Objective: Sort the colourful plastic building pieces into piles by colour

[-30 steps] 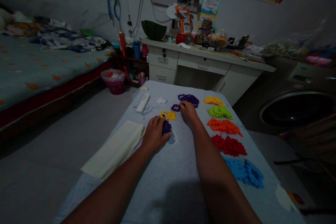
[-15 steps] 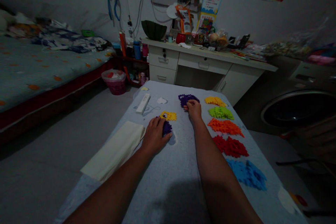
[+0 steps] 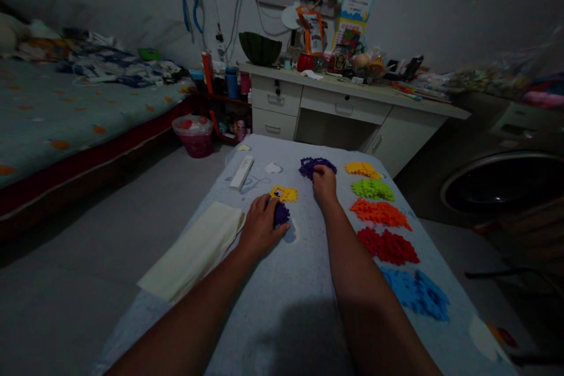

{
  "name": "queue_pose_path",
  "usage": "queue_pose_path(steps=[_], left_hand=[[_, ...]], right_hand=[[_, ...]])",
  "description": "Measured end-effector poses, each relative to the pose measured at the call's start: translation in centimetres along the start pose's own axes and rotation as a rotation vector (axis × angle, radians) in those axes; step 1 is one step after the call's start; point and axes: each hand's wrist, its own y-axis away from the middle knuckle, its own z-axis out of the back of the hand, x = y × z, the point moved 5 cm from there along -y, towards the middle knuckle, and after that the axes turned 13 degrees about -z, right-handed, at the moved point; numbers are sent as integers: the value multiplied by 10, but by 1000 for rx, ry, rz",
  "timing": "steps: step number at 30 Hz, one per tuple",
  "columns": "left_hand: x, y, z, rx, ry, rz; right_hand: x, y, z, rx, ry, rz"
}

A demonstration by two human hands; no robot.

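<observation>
At the far left stands a bed with a pale, orange-patterned cover. To its right, a pink bin stands on the floor. The tabletop, covered in pale blue cloth, occupies the centre. At its left side lies a flat cream sheet; a narrow white box lies beyond it, toward the far edge. The left hand rests palm down right of the sheet. Its fingers are partly spread and curved over a cluster of dark purple pieces, with the thumb set apart at the near side; whether they grip the cluster cannot be told. A yellow piece lies flat just beyond this cluster; contact between it and the fingertips cannot be confirmed. Farther right and toward the far edge is a purple pile of notched pieces. The right hand is at the near right side of this pile, fingers bunched together and bent; whether a piece is pinched between them cannot be told. Along the right side of the tabletop, five piles form a row from far to near: yellow pile, green pile, orange pile, red pile and blue pile. A grey front-loading washing machine stands at the far right.
</observation>
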Motion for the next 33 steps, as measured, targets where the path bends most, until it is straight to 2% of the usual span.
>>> queue_pose_path(steps=[2,5,10,13,15,20,22,27,33], left_hand=[[0,0,1,-4,1,3],[-2,0,2,-8,9,0],[-2,0,3,-5,15,14],[-1,0,2,-17,19,25],[0,0,2,-36,16,31],[1,1,2,-66,3,54],[1,1,2,-70,-8,66],[1,1,2,-65,-42,63],[1,0,2,-42,-32,56]], right_hand=[[11,6,1,0,101,108],[23,16,-8,99,239,218],[19,26,-21,220,465,159],[25,27,-18,208,465,158],[35,29,-17,250,429,209],[61,48,-33,628,431,327],[65,58,-40,711,474,351],[66,70,-48,699,551,366],[69,66,-42,726,567,365]])
